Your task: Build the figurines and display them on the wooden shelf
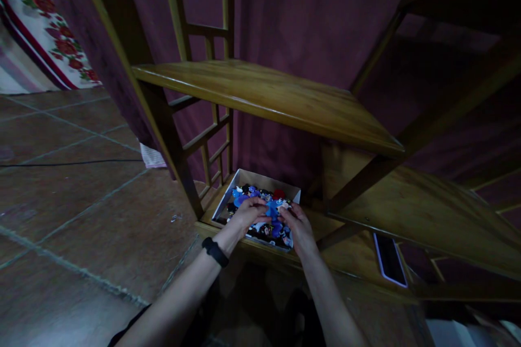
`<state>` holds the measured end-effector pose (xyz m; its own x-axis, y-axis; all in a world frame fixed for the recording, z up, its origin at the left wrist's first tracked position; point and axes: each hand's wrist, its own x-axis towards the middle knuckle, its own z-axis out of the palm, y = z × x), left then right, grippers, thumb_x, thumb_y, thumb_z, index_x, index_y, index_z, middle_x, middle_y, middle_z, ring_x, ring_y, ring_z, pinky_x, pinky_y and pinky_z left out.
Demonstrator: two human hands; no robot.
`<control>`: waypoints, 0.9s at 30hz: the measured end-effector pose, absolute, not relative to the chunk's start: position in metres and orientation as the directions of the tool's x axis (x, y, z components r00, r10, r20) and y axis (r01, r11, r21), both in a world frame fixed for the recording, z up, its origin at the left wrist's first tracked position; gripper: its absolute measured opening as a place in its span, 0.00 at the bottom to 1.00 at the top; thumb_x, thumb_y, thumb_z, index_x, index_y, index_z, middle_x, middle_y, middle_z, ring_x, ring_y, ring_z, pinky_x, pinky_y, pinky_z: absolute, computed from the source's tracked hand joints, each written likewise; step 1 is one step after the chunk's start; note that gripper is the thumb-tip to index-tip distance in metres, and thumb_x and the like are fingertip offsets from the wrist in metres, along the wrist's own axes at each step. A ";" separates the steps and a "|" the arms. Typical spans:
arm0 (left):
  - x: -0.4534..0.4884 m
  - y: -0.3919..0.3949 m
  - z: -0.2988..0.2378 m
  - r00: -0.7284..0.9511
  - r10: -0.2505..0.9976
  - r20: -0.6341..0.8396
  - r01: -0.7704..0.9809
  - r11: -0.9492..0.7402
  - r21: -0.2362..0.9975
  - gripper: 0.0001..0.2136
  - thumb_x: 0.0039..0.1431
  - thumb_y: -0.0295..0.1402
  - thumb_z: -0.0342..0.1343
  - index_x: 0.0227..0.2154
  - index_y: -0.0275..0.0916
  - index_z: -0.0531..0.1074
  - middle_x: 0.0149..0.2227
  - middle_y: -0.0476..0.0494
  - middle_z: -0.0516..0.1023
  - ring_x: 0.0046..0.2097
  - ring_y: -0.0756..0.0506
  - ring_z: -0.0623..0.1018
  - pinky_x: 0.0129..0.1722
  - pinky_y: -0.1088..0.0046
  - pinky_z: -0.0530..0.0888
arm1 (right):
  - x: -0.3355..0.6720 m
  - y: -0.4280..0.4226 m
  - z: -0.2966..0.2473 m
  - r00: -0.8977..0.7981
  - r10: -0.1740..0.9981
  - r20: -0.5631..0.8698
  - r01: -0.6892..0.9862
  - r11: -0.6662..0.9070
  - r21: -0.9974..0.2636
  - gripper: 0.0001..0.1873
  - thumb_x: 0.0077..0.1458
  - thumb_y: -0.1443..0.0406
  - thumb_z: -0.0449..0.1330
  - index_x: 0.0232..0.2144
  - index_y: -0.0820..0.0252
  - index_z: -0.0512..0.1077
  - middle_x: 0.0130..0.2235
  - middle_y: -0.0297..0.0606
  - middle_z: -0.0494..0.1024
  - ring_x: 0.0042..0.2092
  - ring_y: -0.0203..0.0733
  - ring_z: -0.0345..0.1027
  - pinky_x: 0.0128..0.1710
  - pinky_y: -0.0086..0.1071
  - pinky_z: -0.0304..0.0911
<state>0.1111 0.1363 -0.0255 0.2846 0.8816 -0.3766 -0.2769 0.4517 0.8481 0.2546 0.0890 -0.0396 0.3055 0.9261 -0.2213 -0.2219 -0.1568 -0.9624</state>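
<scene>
Head view, left hand (249, 211) and right hand (300, 226) – fingers pinching blue toy (272, 209) (over toy-filled box (264, 179))

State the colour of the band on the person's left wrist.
Black wristband, clearest in the head view.

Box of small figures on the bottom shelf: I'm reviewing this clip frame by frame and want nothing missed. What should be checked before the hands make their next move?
1. Box sits flat on the bottom shelf: ok.
2. Left hand rests on the figures inside the box: ok.
3. Right hand touches the blue figure: ok.
4. Firm hold on the blue figure: cannot tell, since the fingers cover it and the light is dim.
5. Phone lies apart from the box, to its right: ok.
6. Upper shelf is well above both hands: ok.
</scene>
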 end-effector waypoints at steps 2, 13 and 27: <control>0.112 0.136 -0.024 0.267 0.894 -0.361 -0.299 0.433 0.850 0.08 0.42 0.23 0.61 0.25 0.34 0.68 0.22 0.51 0.70 0.25 0.52 0.74 0.34 0.67 0.77 | 0.254 0.090 -0.042 0.301 0.926 -0.230 -0.252 -0.155 -0.955 0.25 0.39 0.55 0.65 0.41 0.58 0.69 0.40 0.36 0.76 0.35 0.41 0.71 0.36 0.33 0.66; 0.112 0.136 -0.024 0.268 0.895 -0.356 -0.326 0.432 0.841 0.08 0.41 0.25 0.63 0.24 0.33 0.68 0.21 0.49 0.72 0.25 0.50 0.75 0.33 0.66 0.77 | 0.253 0.091 -0.037 0.301 0.938 -0.172 -0.343 -0.062 -0.937 0.20 0.41 0.59 0.64 0.38 0.56 0.69 0.40 0.34 0.75 0.38 0.39 0.70 0.40 0.34 0.66; 0.111 0.139 -0.026 0.311 0.870 -0.383 -0.303 0.473 0.828 0.12 0.35 0.30 0.68 0.23 0.31 0.73 0.22 0.46 0.75 0.26 0.50 0.75 0.32 0.70 0.77 | 0.249 0.096 -0.039 0.338 0.941 0.029 -0.008 0.034 -0.999 0.16 0.42 0.59 0.62 0.35 0.57 0.67 0.33 0.33 0.74 0.35 0.39 0.68 0.36 0.31 0.63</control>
